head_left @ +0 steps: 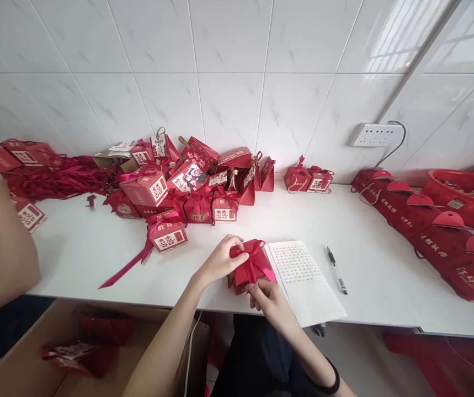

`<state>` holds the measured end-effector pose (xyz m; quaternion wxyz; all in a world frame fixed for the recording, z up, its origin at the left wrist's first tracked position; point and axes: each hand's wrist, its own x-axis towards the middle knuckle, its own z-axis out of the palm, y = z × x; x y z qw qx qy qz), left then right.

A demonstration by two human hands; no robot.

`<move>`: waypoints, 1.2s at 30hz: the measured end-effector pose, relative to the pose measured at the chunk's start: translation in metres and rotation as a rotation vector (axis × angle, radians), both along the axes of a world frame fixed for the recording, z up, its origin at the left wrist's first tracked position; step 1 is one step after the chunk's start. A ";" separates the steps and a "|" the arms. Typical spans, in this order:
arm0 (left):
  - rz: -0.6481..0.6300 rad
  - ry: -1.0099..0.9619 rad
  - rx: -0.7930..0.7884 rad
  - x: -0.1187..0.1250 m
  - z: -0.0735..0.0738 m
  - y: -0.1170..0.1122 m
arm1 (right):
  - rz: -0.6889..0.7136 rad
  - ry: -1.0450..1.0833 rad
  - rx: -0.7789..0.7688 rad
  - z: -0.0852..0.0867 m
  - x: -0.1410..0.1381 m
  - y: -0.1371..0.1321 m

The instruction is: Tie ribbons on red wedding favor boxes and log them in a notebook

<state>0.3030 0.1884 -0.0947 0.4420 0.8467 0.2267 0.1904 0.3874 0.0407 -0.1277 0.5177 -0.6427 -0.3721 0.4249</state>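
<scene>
Packing workspace: ribboned red boxes [143, 187] along white table [361, 231], cardboard carton [25, 348] below.

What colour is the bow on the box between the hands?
The bow is pinkish red, best seen in the head view.

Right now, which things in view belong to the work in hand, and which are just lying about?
Part of the work:
left hand and right hand
red box between them
its ribbon bow
probably the piled boxes behind

Apparently just lying about:
handwritten sheet
pen beside it
</scene>
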 end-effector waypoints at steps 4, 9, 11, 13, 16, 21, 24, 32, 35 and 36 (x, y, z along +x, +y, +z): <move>-0.007 0.037 0.090 0.002 0.004 -0.005 | -0.026 -0.088 -0.009 -0.002 0.002 -0.003; 0.023 0.020 0.105 0.004 0.003 -0.011 | 0.029 -0.147 -0.002 -0.004 0.000 -0.003; 0.053 -0.008 0.081 0.004 -0.001 -0.012 | 0.049 -0.149 0.006 -0.003 -0.001 -0.003; 0.073 -0.037 0.047 0.005 -0.006 -0.012 | 0.052 -0.158 0.012 -0.002 -0.002 -0.003; 0.083 -0.050 -0.021 0.006 -0.011 -0.010 | 0.056 -0.195 0.038 -0.001 -0.003 -0.002; 0.074 -0.030 -0.123 0.006 -0.013 -0.007 | 0.064 -0.238 0.082 0.001 -0.003 -0.002; 0.078 -0.032 -0.139 0.006 -0.013 -0.007 | 0.062 -0.258 0.078 0.002 -0.003 -0.003; 0.056 -0.028 -0.154 0.006 -0.013 -0.006 | 0.104 -0.240 0.053 0.003 -0.004 -0.007; 0.054 -0.032 -0.167 0.007 -0.013 -0.006 | 0.130 -0.255 0.055 0.002 -0.003 -0.008; 0.051 -0.035 -0.172 0.007 -0.013 -0.006 | 0.144 -0.263 0.058 0.002 -0.002 -0.008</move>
